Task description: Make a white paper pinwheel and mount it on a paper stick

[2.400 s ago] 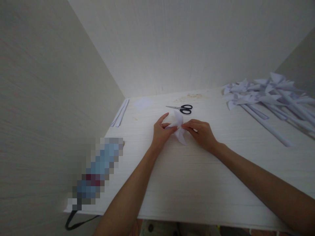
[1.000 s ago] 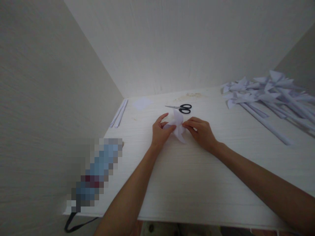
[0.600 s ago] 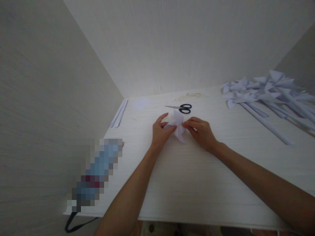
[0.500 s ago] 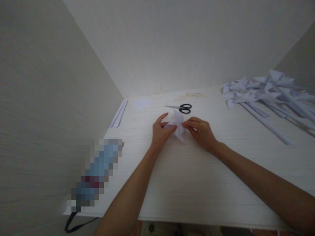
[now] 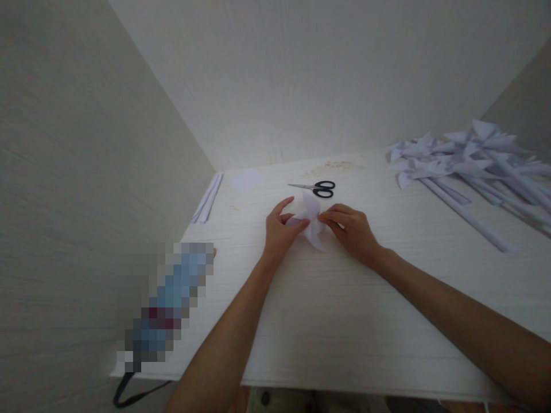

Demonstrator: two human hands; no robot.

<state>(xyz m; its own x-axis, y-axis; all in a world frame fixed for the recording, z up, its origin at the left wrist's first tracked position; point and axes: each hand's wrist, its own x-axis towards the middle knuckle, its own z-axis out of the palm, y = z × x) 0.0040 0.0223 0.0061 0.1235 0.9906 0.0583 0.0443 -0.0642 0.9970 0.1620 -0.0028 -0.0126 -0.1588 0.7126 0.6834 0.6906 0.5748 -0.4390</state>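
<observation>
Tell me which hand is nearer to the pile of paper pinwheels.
Right. The right hand is left of the pile, apart from it; the left hand is farther left, across the held paper pinwheel.

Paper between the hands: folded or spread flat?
Folded: the white paper shows curved, pointed blades in a pinwheel shape. The left hand's thumb presses it; the right hand pinches at its right side.

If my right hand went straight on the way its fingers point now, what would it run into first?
The white paper pinwheel, right at the fingertips of your right hand. Past it in that line comes your left hand, thumb first, though depth there is hard to judge.
</observation>
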